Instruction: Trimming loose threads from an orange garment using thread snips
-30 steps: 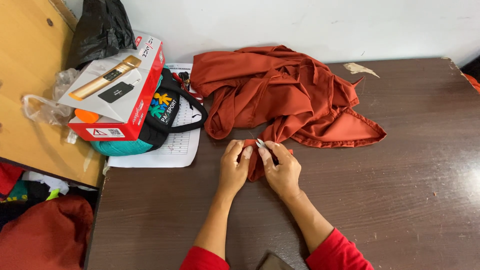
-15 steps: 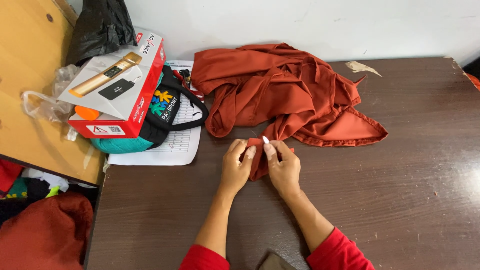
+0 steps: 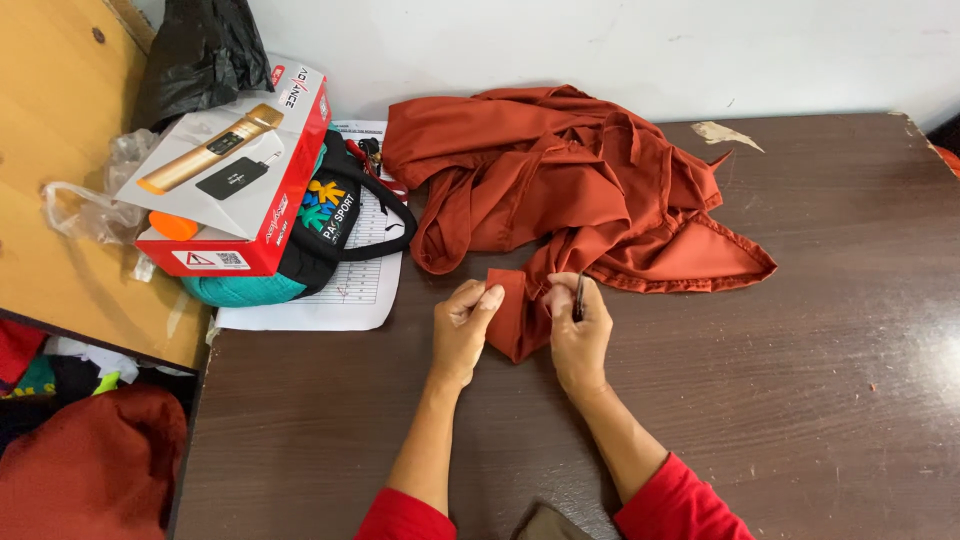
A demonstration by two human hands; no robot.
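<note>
The rust-orange garment (image 3: 570, 180) lies heaped on the dark wooden bench (image 3: 820, 380), its bulk toward the wall, with one folded corner drawn out toward me. That corner sits flat on the bench between my two hands.

Handling, as I judge it: the cloth is light, thin and limp, with a slight sheen that suggests it slides readily over itself and over the bench. It has no stiffness of its own; it drapes and creases wherever it is let go. It is not fragile, though a sharp point could snag it. The sound place to take hold is the hemmed edge or a fold, pinched between thumb and fingertips, since a flat single layer gives little to grip.

My left hand (image 3: 463, 322) is curled nearly closed, thumb against forefinger, pinching the left edge of the folded corner. My right hand (image 3: 578, 322) is likewise drawn together, fingers bunched on the right edge of the same fold, and holds a small dark slender tool (image 3: 579, 297) upright between thumb and fingers. I cannot tell what kind of tool it is; it is too small in view.

Also noted: a red-and-white carton (image 3: 235, 175) resting on a dark and teal bag (image 3: 315, 235), a printed sheet (image 3: 345, 285) beneath them, and a black plastic bag (image 3: 200, 55) behind.
</note>
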